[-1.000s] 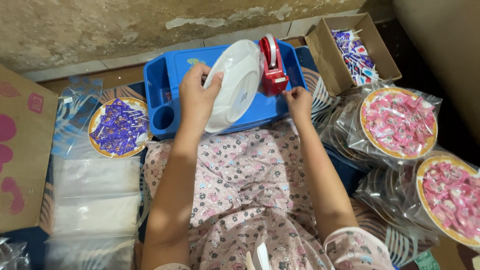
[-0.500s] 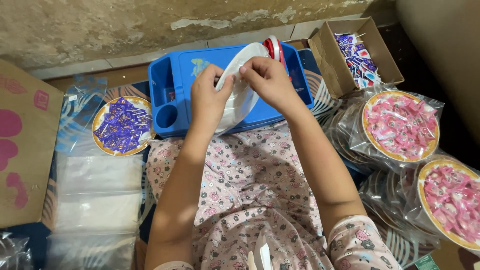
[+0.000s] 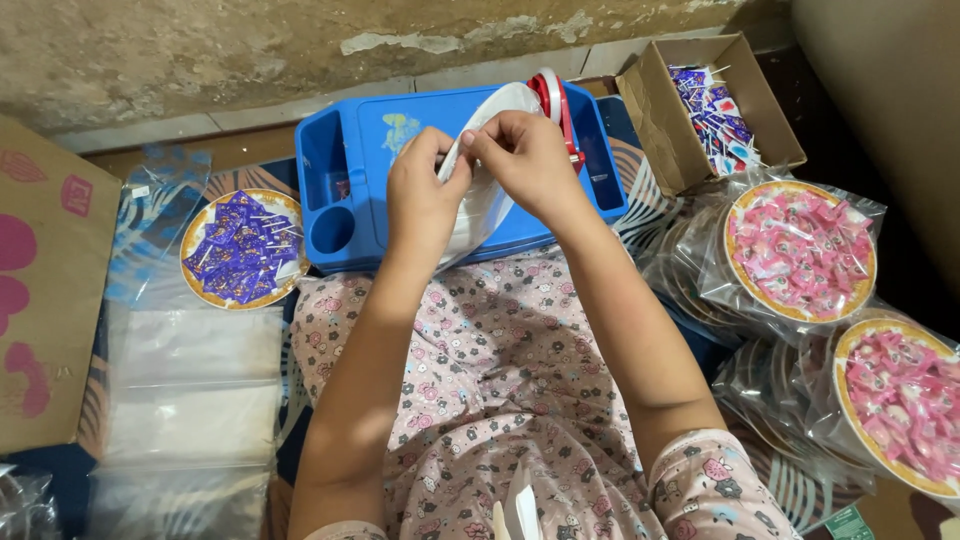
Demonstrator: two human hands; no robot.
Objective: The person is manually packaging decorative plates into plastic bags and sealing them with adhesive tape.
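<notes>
My left hand (image 3: 422,196) grips a white plate wrapped in clear plastic (image 3: 488,205), held on edge above the blue tray (image 3: 350,160). My right hand (image 3: 522,160) pinches the plastic at the plate's upper rim, fingertips almost meeting those of the left hand. A red tape dispenser (image 3: 558,98) stands on the tray just behind the plate, partly hidden by it.
A plate of purple lollipops (image 3: 240,248) lies at the left, above a stack of clear bags (image 3: 190,400). A cardboard box of lollipops (image 3: 712,105) sits at the upper right. Bagged plates of pink sweets (image 3: 800,250) pile at the right. A cardboard sheet (image 3: 40,290) lies at far left.
My right hand left the tape dispenser and came up to the plate's top rim, where it now presses on the plastic. The plate has turned more edge-on.
</notes>
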